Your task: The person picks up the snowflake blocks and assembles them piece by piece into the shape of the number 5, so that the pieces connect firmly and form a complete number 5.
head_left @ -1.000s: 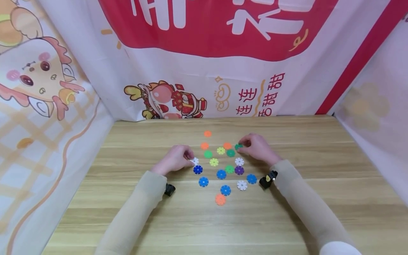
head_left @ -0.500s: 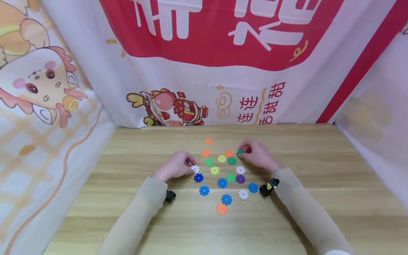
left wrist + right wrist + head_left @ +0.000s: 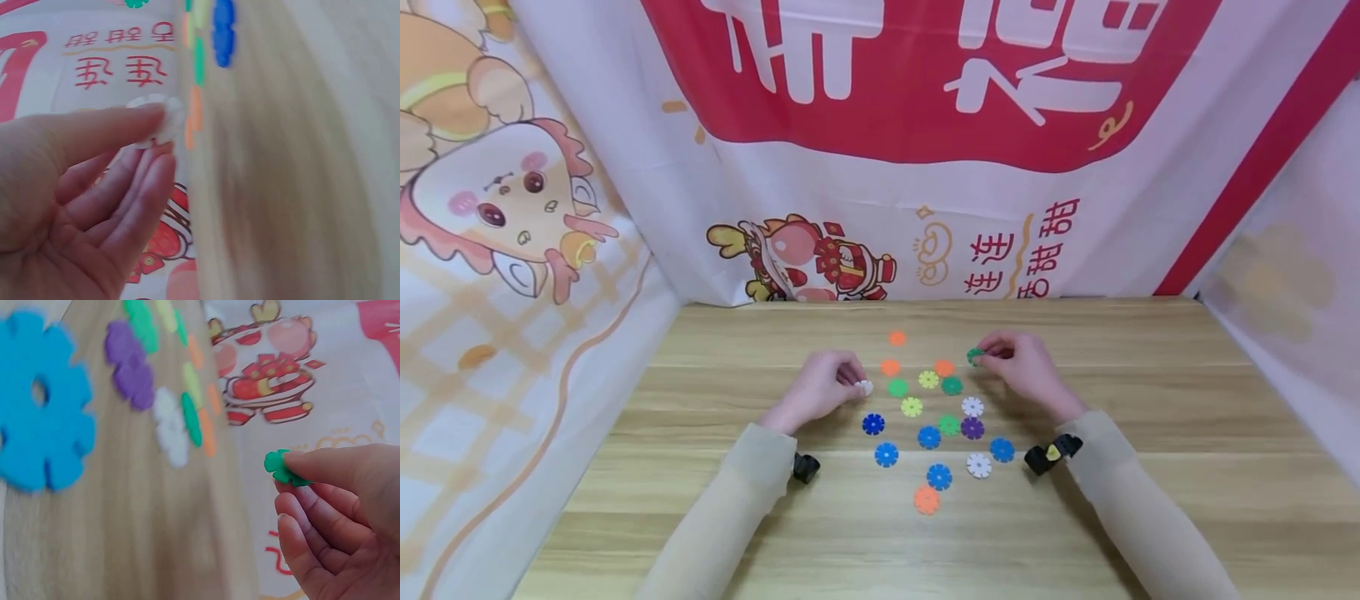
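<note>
My left hand (image 3: 824, 385) pinches a white notched disc (image 3: 170, 119) between thumb and fingertips, raised off the table in the left wrist view. On the other side, my right hand (image 3: 1019, 363) grips a dark green notched disc (image 3: 286, 467) by its edge, thumb on top. Part of each held disc is hidden by the thumb. Nearest the left hand lie a dark blue disc (image 3: 873, 424) and a light green disc (image 3: 898, 387). A teal disc (image 3: 952, 386) and an orange disc (image 3: 943, 367) lie close to the right hand.
Several more notched discs are spread over the wooden table (image 3: 745, 533), among them a purple disc (image 3: 972, 428), a white disc (image 3: 978, 465) and an orange disc (image 3: 927, 500) nearest the front. A printed cloth (image 3: 865, 225) stands behind the table and at its sides.
The white disc at my left fingertips has come up off the table, away from the dark blue one. My right hand has lifted the green disc and drawn slightly right.
</note>
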